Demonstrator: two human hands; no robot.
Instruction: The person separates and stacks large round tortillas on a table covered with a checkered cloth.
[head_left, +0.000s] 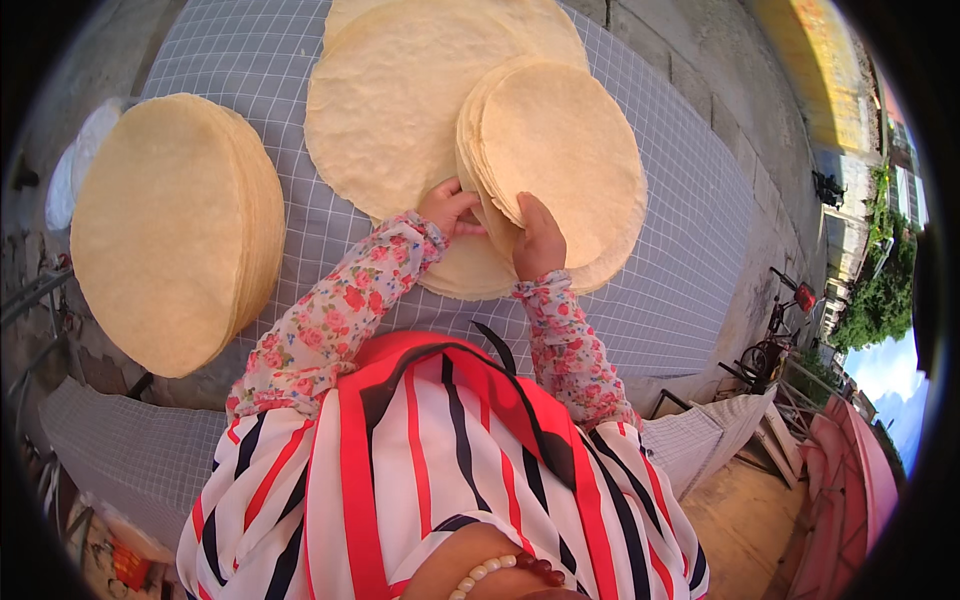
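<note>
A stack of thin, round, pale-tan flatbreads (565, 165) lies tilted over larger flatbreads (385, 110) on a grey checked cloth. My right hand (540, 238) grips the near edge of the smaller stack, thumb on top and fingers underneath. At the stack's lower left edge, my left hand (455, 208) has its fingers and thumb around the rim of the lower flatbreads. Its fingertips are partly hidden by the bent edge. Both forearms wear floral sleeves. Farther left stands another thick stack of round flatbreads (165, 235), apart from my hands.
Grey white-lined cloth (690, 220) covers the work table. A clear plastic bag (85, 155) sits behind the left stack. Beyond the table's right end stand a bicycle (770, 350) and folded pink sheeting (850, 470). Another checked cloth (140, 450) hangs at lower left.
</note>
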